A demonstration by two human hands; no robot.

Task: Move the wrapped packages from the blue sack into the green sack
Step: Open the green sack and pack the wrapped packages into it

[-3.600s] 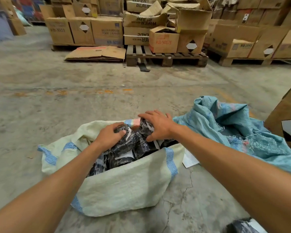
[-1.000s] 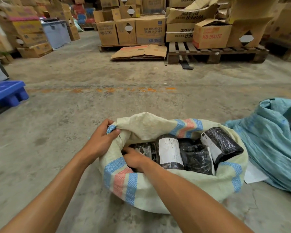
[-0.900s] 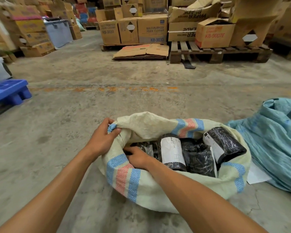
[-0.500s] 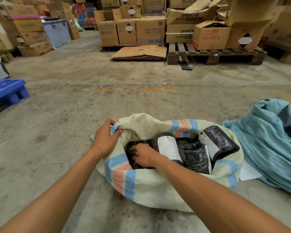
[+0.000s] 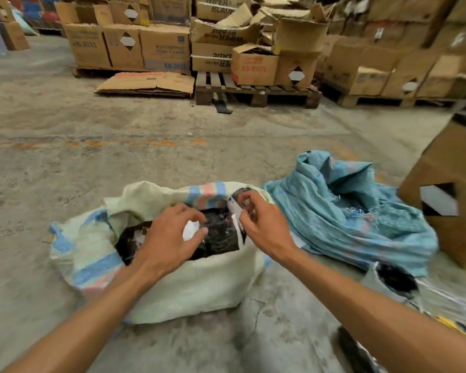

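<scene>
The pale green sack (image 5: 199,286), striped blue and pink, stands open on the concrete floor in front of me. Several black wrapped packages (image 5: 221,235) with white labels fill its mouth. My left hand (image 5: 167,238) presses down on top of them, fingers curled around one package with a white label. My right hand (image 5: 264,224) grips another package at the sack's far right rim. The blue sack (image 5: 347,211) lies crumpled and slack just to the right, touching the green one.
A cardboard box (image 5: 447,195) stands at the right edge. Another black package in a grey wrapper (image 5: 393,278) lies near my right forearm. A wooden pallet (image 5: 256,90) and stacked cartons (image 5: 162,47) line the back; flattened cardboard (image 5: 145,83) lies in front of them.
My left hand let go of the sack's rim and came down on the packages. My right hand moved from the sack's left side to its right rim. The view swung right.
</scene>
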